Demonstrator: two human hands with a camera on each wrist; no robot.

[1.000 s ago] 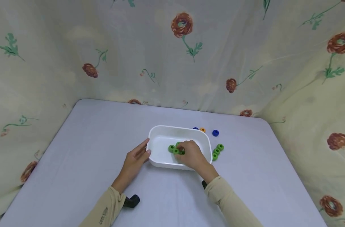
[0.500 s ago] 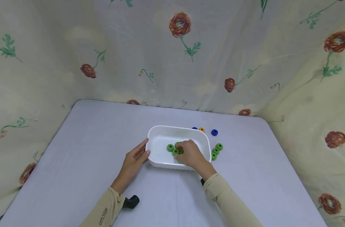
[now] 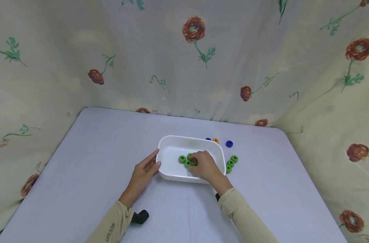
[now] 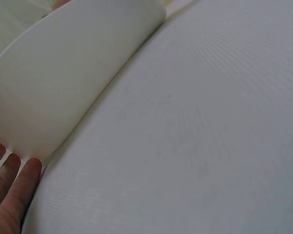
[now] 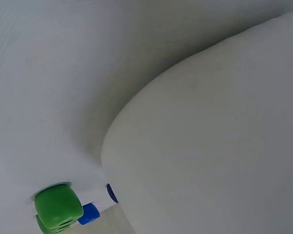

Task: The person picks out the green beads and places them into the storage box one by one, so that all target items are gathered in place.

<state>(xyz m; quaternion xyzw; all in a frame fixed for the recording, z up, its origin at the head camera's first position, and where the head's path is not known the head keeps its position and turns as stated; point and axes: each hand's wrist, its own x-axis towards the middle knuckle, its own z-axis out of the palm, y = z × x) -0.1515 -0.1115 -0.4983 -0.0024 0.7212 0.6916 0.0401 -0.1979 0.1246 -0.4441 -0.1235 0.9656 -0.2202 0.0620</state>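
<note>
A white rectangular tray [image 3: 171,155] holds several green beads with holes, including a bead [image 3: 182,159] near its middle. My right hand [image 3: 205,166] reaches over the front wall and pinches a green bead [image 3: 195,163], which the fingers partly cover. At the tray's left end, my left hand [image 3: 143,173] touches the outside with extended fingers and thumb. In the left wrist view, its fingertips [image 4: 33,165] rest against the tray wall [image 4: 73,73]. The right wrist view has the tray's outer wall [image 5: 200,141] but not the hand.
Right of the tray, several green beads [image 3: 230,163] lie in a row on the white-covered table [image 3: 111,135]. Behind it are a yellow bead [image 3: 216,140] and a blue bead [image 3: 229,144]; the tray rim partly hides another blue bead [image 3: 208,139]. Floral cloth [image 3: 136,50] hangs around the table.
</note>
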